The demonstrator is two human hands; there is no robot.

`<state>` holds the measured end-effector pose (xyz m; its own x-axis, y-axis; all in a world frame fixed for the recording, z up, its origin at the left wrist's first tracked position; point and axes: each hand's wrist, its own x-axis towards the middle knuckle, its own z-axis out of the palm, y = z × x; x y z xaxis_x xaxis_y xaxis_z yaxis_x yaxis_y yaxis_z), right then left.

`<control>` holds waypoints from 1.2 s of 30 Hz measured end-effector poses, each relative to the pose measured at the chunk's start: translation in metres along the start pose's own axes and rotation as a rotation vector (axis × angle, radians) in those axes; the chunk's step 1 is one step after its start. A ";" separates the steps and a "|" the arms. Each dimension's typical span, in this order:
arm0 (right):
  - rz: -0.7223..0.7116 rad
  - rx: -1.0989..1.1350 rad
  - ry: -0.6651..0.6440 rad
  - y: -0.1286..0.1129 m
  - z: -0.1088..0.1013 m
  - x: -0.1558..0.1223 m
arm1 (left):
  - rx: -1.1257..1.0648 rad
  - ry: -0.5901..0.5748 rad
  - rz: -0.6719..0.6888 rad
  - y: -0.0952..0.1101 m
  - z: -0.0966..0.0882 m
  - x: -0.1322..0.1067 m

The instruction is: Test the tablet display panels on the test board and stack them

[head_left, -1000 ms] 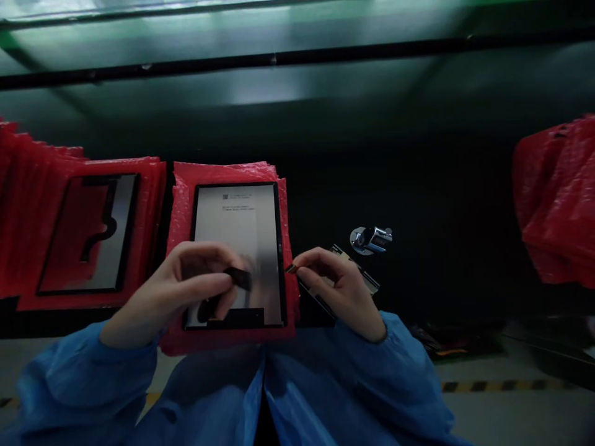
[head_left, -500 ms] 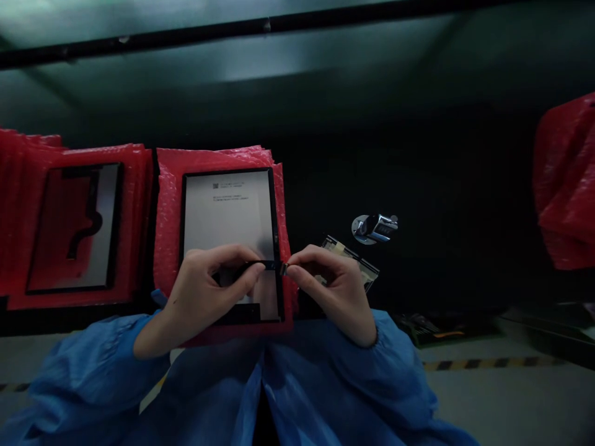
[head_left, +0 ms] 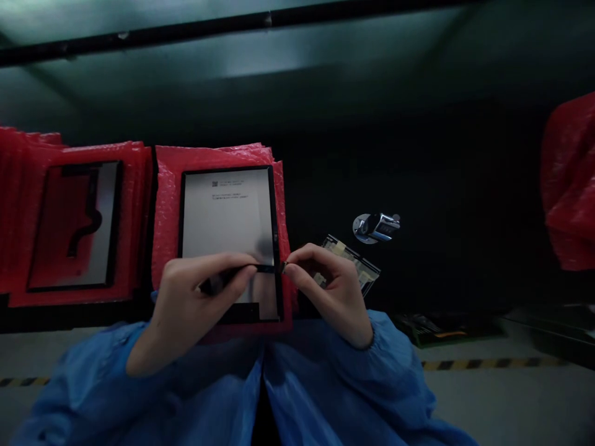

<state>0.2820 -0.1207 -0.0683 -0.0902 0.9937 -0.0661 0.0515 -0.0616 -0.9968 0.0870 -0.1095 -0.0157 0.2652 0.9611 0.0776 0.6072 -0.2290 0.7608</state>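
A display panel point(head_left: 227, 223) with a silvery back and black frame lies on red bubble-wrap bags point(head_left: 166, 204). Above its lower part, my left hand point(head_left: 195, 303) is closed, thumb and forefinger pinching a dark flex cable point(head_left: 266, 269). My right hand point(head_left: 334, 291) is closed too, at the panel's right edge. Its fingertips grip a small gold-and-dark connector piece point(head_left: 283, 267). This piece sits right by the cable's end; whether they are joined I cannot tell. Partly behind the right hand lies a sheet of small parts with pale strips point(head_left: 356, 257).
To the left, another panel point(head_left: 105, 241) with a curved black cable rests on stacked red bags point(head_left: 132, 248). A shiny metal counter point(head_left: 379, 228) stands on the dark table to the right. More red bags point(head_left: 569, 192) are at the far right.
My left hand has shifted slightly left and down along the cable, showing a longer stretch of it. My right hand has barely moved, still pinching the small piece.
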 end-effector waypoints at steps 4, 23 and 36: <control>-0.018 0.005 -0.047 -0.002 -0.001 0.000 | -0.002 0.125 -0.036 0.010 0.005 -0.021; -0.060 -0.017 -0.032 -0.004 0.006 -0.002 | -0.025 0.043 -0.031 0.003 0.030 -0.016; -0.136 -0.094 0.035 -0.005 0.009 -0.003 | 0.076 0.276 -0.009 0.003 0.035 -0.017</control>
<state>0.2732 -0.1246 -0.0635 -0.0684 0.9950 0.0724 0.1346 0.0811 -0.9876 0.1100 -0.1317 -0.0372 0.0516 0.9665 0.2513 0.6656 -0.2209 0.7129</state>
